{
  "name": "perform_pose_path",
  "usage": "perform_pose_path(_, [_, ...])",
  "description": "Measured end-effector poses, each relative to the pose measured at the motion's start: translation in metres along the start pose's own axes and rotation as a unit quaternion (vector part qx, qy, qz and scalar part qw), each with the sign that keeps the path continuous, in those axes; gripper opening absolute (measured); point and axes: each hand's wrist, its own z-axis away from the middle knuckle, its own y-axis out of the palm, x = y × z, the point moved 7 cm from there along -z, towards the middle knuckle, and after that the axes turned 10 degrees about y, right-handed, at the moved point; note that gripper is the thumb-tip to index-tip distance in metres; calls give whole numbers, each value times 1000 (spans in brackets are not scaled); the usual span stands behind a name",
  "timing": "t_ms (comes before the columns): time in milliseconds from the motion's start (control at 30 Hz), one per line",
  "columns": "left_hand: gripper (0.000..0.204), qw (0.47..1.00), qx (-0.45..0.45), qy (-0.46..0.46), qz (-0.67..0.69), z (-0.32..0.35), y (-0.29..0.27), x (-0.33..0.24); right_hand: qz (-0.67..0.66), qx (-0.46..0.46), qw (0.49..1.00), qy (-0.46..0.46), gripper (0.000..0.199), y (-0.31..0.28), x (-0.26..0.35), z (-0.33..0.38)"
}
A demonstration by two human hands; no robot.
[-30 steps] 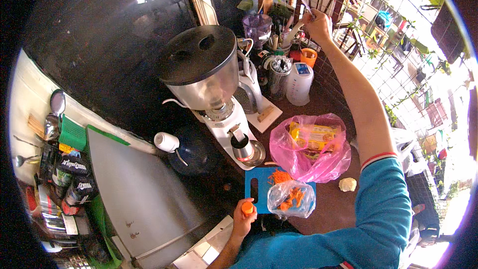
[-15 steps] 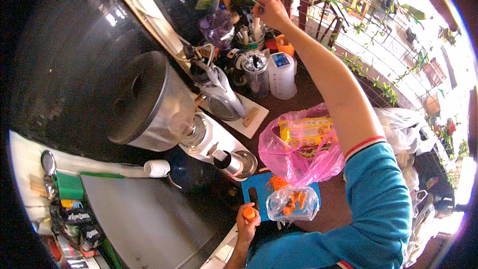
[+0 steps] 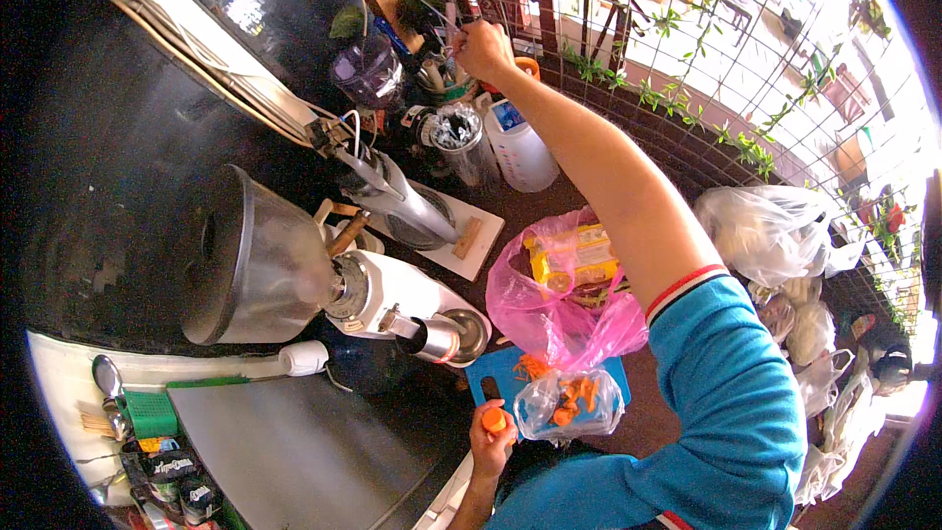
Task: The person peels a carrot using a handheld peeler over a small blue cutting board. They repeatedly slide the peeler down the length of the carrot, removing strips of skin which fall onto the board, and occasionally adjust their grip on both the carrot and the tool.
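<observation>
The dark brown tabletop (image 3: 648, 407) carries everything from the upper centre of the frame down to the lower centre. The grinder (image 3: 402, 290), with its big clear hopper, stands left of centre, probably set to that side so the strip in front of the person is free for handwork. At mid-frame a pink bag (image 3: 520, 304) lies slumped with its mouth spread, perhaps so that the yellow packets (image 3: 579, 255) are easy to get at. Just below, the blue cutting board (image 3: 488, 369) lies flat near the person's body, likely to catch scraps. The clear bag (image 3: 569, 407) rests on it, orange pieces showing through.

At upper centre, the utensil pot (image 3: 446, 83) seems to hold long tools upright for easy picking. The right hand (image 3: 483, 47) is just beside it, fingers bunched; whether they grip anything cannot be told. At lower centre, the left hand (image 3: 489, 444) is curled round the carrot (image 3: 494, 420), round end up, presumably to steady it near the board's left edge. Smallest are the carrot shreds (image 3: 531, 367), heaped on the board above the clear bag.
</observation>
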Motion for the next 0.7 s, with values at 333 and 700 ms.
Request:
perform_pose_path(333, [38,1000,-7,-25,9,-6,-3,0,106,77,991,11,23,-19,63,-5])
perform_pose_path(700, [23,978,158,126,-51,-77,65,-112,-366,393,836,112,56,-94,82,205])
